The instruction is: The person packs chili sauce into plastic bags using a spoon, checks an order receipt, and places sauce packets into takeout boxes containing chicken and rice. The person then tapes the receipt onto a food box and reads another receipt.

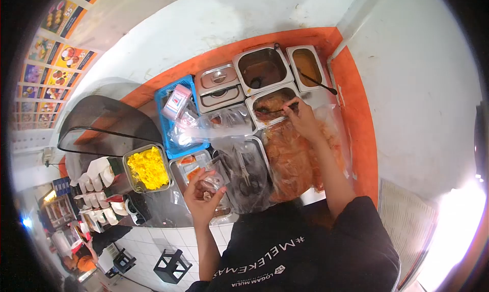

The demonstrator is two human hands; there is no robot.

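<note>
In front of the right hand (pixel 300 114), a dark spoon (pixel 275 110), gripped by its fingers, dips into the metal food pan (pixel 268 125). The left fingers pinch a small clear bag (pixel 219 174). A tipped spoon could drip on the scissors (pixel 244 171) between them.

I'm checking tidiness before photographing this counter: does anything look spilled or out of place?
No spill stands out. The scissors lie amid clear plastic, slightly odd perhaps, as their blades might snag it.
</note>
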